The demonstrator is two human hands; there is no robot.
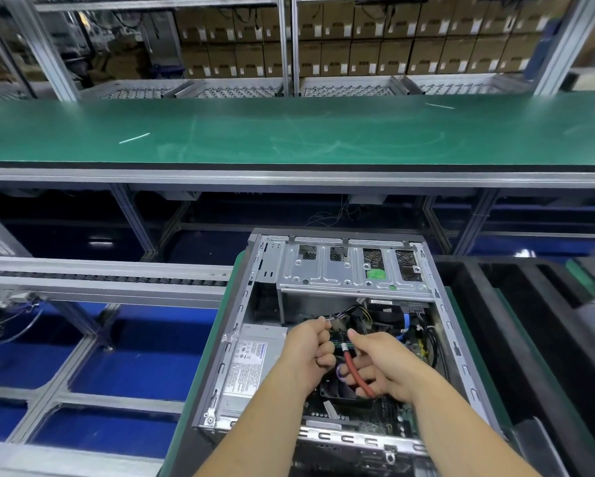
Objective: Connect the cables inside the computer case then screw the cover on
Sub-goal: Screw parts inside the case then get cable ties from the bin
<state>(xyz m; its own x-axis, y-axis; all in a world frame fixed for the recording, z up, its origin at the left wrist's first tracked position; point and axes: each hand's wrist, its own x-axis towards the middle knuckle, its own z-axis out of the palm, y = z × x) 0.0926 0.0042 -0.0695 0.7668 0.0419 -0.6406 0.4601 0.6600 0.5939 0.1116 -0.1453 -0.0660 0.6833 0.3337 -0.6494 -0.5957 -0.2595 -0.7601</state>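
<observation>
stage: cabling under way, case (437,304) open, no cover in view
left grip (311,349): I pinch a connector (331,321)
right grip (380,364): I hold the red cable (356,373)
left to do: plugging, cover, screws

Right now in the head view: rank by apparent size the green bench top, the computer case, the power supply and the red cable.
1. green bench top, spans the whole frame
2. computer case
3. power supply, partly hidden by the left hand
4. red cable, held by the right hand

Nearness enlarges the case; the order stays clear.
</observation>
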